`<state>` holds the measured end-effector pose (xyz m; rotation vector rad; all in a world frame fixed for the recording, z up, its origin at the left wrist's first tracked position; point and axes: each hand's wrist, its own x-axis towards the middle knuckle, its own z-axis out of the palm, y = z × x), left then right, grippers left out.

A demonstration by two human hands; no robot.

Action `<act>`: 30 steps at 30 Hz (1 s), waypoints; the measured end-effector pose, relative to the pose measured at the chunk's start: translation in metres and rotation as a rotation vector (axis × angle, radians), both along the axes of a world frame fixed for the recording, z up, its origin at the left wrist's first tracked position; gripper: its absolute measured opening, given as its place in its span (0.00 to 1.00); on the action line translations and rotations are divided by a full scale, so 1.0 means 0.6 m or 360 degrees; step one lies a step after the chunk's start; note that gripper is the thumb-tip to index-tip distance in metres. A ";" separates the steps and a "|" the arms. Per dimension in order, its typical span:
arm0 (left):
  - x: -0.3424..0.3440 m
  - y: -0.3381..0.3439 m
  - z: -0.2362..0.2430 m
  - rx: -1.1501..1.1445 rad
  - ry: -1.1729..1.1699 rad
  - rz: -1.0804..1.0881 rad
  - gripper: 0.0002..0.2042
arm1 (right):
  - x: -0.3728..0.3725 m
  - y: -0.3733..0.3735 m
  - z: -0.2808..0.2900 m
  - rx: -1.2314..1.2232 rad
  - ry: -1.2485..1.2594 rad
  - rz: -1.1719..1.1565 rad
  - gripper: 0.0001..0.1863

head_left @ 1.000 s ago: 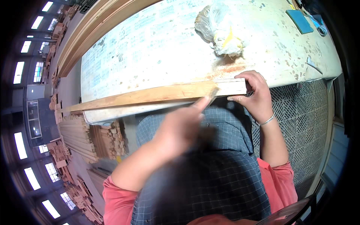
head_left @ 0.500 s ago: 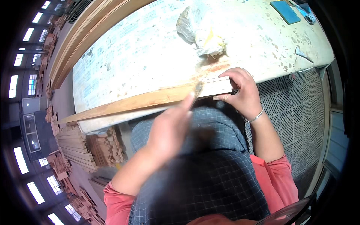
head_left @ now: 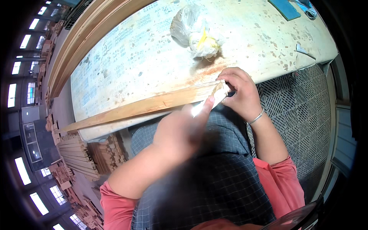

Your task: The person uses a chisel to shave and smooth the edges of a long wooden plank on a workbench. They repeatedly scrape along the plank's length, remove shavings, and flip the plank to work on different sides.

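A long wooden board lies along the near edge of the spattered table, pale at its right end. My right hand, a silver bangle on its wrist, is closed round that end. My left hand, blurred, is closed on a flat scraper, index finger along the shiny blade. The blade has beige paste on its tip and lies against the board's end; its handle is hidden. Just beyond are an orange-brown smear and a crumpled translucent plastic bag with yellowish material.
Long boards run along the table's left side. A blue pad and a roll of tape sit at the back right. Stacked timber stands below left, a patterned mat below right.
My left hand and the scraper have swept right to the board's end, the blade now catching the light. The table and board sit farther left in view. My right hand keeps its grip.
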<state>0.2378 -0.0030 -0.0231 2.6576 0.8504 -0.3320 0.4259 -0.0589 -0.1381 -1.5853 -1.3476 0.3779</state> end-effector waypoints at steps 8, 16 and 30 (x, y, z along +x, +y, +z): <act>0.008 0.008 -0.039 -0.0220 -0.0439 0.0231 0.25 | 0.002 -0.001 0.003 0.0046 -0.0119 0.0000 0.26; 0.010 0.001 -0.023 -0.0227 -0.0374 -0.0012 0.24 | 0.006 -0.001 -0.005 0.0023 -0.0086 0.0013 0.20; 0.012 0.048 0.041 0.0132 0.0049 -0.0183 0.22 | 0.008 -0.001 0.001 0.0040 -0.0114 0.0020 0.27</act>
